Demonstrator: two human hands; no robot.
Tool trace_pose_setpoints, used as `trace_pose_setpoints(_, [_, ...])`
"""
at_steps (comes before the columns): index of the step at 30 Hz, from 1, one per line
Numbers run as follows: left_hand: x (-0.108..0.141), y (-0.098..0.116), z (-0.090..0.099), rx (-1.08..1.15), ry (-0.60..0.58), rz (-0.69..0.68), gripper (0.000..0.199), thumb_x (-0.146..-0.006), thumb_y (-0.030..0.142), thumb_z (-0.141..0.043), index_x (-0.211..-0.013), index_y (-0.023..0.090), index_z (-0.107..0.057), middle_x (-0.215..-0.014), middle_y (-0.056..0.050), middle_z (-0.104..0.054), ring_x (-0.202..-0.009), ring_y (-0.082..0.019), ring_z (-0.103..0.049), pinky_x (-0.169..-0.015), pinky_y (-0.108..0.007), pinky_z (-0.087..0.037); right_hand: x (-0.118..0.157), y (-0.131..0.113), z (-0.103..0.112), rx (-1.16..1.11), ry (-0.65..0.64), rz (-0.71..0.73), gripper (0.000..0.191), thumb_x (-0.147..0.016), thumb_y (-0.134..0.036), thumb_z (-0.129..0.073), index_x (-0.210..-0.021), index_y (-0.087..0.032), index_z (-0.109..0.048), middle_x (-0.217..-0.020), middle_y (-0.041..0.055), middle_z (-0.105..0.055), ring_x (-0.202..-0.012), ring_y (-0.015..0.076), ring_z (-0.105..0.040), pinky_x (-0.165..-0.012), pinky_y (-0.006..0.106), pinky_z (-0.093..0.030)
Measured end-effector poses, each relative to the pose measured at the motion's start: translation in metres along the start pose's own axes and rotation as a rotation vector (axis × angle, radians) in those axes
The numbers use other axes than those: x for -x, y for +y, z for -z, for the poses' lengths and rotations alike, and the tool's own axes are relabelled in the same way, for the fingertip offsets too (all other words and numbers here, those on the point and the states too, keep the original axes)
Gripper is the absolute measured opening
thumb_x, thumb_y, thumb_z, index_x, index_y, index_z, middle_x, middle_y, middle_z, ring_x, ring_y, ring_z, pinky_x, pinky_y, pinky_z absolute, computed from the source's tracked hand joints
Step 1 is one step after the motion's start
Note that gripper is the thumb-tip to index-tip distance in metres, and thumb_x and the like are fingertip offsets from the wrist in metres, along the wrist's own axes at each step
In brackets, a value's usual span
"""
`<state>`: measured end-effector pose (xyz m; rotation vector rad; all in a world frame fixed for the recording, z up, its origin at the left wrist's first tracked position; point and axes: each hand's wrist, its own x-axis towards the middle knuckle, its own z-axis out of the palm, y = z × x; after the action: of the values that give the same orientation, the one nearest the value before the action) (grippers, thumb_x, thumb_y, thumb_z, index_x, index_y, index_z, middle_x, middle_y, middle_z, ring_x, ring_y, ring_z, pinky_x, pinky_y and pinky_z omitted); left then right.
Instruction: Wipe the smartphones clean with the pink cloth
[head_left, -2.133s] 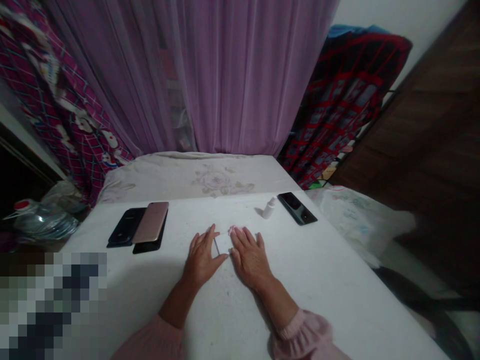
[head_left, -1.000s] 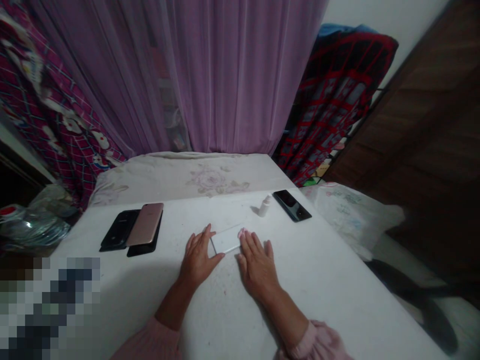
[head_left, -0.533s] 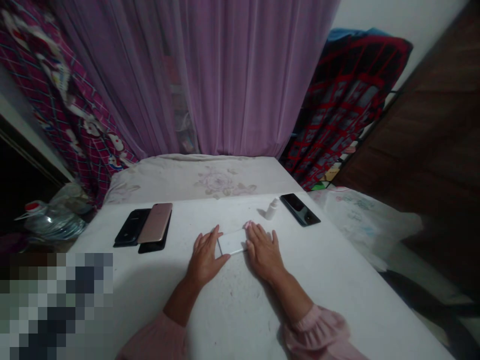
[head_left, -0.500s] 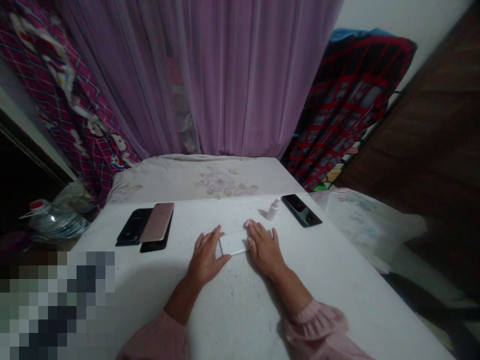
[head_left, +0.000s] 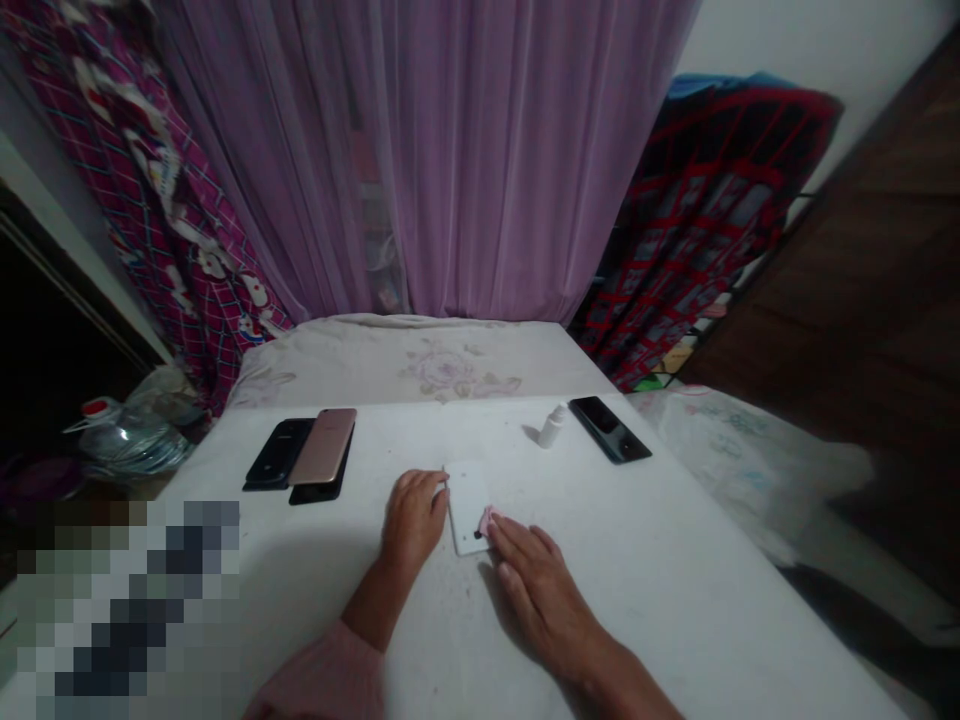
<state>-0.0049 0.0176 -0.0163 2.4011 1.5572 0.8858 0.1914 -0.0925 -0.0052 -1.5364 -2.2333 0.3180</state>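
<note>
A white phone (head_left: 466, 490) lies on the white-covered table, turned with its long side pointing away from me; a small dark spot shows near its near end. My left hand (head_left: 412, 525) is closed at its left edge, thumb and fingers pinching the side. A small pink cloth (head_left: 487, 518) is under the fingertips of my right hand (head_left: 536, 585), pressed on the near right part of the phone. The right fingers are held together, and part of the cloth is hidden beneath them.
A small white spray bottle (head_left: 552, 427) stands beyond my right hand, beside a dark phone (head_left: 611, 430). To the left lie a black phone (head_left: 277, 455) and a rose-gold phone (head_left: 324, 445), which rests on another dark one. A water jug (head_left: 131, 440) sits past the table's left edge.
The white phone has turned from lying crosswise to lengthwise. My right hand has moved toward me with the pink cloth, and my left hand has gone from spread fingers to a pinch.
</note>
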Motion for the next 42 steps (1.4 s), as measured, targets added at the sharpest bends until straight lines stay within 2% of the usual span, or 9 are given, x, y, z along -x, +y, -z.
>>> trace_pose_setpoints(7, [0.016,0.019,-0.008,-0.089,-0.148,0.036,0.057,-0.082,0.042,-0.064,-0.132,0.017,-0.050,-0.135,-0.012,-0.057,-0.132,-0.031,-0.043,-0.113,-0.056,-0.022,-0.037,0.018,0.006,-0.005,-0.123,0.013,0.051,-0.099,-0.031,-0.029,-0.148,-0.017,-0.032,-0.153,0.0114,-0.029,-0.141,0.0269,-0.030,-0.112,0.060,-0.022])
trace_pose_setpoints(15, [0.014,0.023,-0.003,-0.090,-0.269,0.066,0.064,-0.083,0.044,-0.064,-0.137,0.017,-0.045,-0.143,-0.012,-0.049,-0.138,-0.030,-0.035,-0.115,-0.058,-0.016,-0.103,0.029,-0.006,0.057,-0.122,-0.080,0.051,-0.098,-0.030,-0.030,-0.147,-0.017,-0.032,-0.154,0.0120,-0.029,-0.142,0.0266,-0.028,-0.111,0.059,-0.023])
trace_pose_setpoints(18, [0.013,0.024,-0.001,-0.081,-0.281,0.076,0.064,-0.083,0.045,-0.064,-0.137,0.017,-0.044,-0.144,-0.011,-0.048,-0.139,-0.030,-0.034,-0.115,-0.057,-0.015,-0.095,0.028,-0.007,0.063,-0.110,-0.052,0.051,-0.098,-0.030,-0.029,-0.148,-0.018,-0.030,-0.154,0.0121,-0.027,-0.142,0.0268,-0.027,-0.111,0.059,-0.024])
trace_pose_setpoints(23, [0.012,0.024,0.001,-0.048,-0.318,0.071,0.065,-0.084,0.046,-0.063,-0.138,0.018,-0.043,-0.145,-0.011,-0.047,-0.140,-0.029,-0.032,-0.116,-0.057,-0.012,-0.042,0.028,-0.004,0.044,-0.082,0.099,0.051,-0.100,-0.030,-0.026,-0.150,-0.022,-0.026,-0.154,0.0099,-0.027,-0.142,0.0236,-0.026,-0.112,0.056,-0.025])
trace_pose_setpoints(25, [0.011,0.023,0.001,-0.027,-0.330,0.049,0.064,-0.084,0.047,-0.062,-0.139,0.019,-0.042,-0.146,-0.011,-0.046,-0.140,-0.029,-0.031,-0.116,-0.057,-0.011,-0.034,0.030,-0.003,0.041,-0.086,0.125,0.050,-0.100,-0.031,-0.025,-0.150,-0.024,-0.024,-0.154,0.0096,-0.028,-0.142,0.0230,-0.027,-0.113,0.056,-0.023])
trace_pose_setpoints(29, [0.004,0.019,0.001,0.009,-0.389,0.008,0.065,-0.086,0.047,-0.059,-0.142,0.021,-0.039,-0.149,-0.010,-0.041,-0.142,-0.028,-0.027,-0.116,-0.056,-0.007,-0.058,0.040,-0.003,0.060,-0.108,0.046,0.051,-0.099,-0.031,-0.026,-0.150,-0.023,-0.026,-0.155,0.0091,-0.026,-0.143,0.0249,-0.025,-0.111,0.059,-0.023])
trace_pose_setpoints(33, [-0.014,0.008,0.009,0.056,-0.530,-0.043,0.070,-0.083,0.044,-0.062,-0.144,0.022,-0.035,-0.151,-0.008,-0.037,-0.144,-0.026,-0.022,-0.117,-0.054,-0.005,-0.091,0.048,-0.007,0.050,-0.075,-0.047,0.051,-0.099,-0.031,-0.026,-0.148,-0.023,-0.030,-0.154,0.0080,-0.028,-0.141,0.0252,-0.028,-0.110,0.060,-0.024])
trace_pose_setpoints(37, [-0.025,0.001,0.022,0.056,-0.667,-0.069,0.073,-0.080,0.041,-0.063,-0.145,0.024,-0.035,-0.153,-0.006,-0.035,-0.145,-0.027,-0.018,-0.117,-0.053,-0.006,-0.090,0.055,-0.010,-0.047,0.022,-0.035,0.050,-0.100,-0.033,-0.022,-0.146,-0.022,-0.035,-0.152,0.0081,-0.035,-0.140,0.0228,-0.032,-0.111,0.056,-0.026])
trace_pose_setpoints(42, [0.004,0.022,0.015,-0.127,-0.453,0.140,0.077,-0.083,0.052,-0.053,-0.146,0.013,-0.032,-0.152,-0.017,-0.033,-0.142,-0.033,-0.026,-0.114,-0.058,-0.015,-0.071,0.059,-0.012,-0.165,0.235,-0.097,0.052,-0.100,-0.037,-0.019,-0.143,-0.018,-0.042,-0.147,0.0108,-0.043,-0.137,0.0212,-0.038,-0.110,0.049,-0.035])
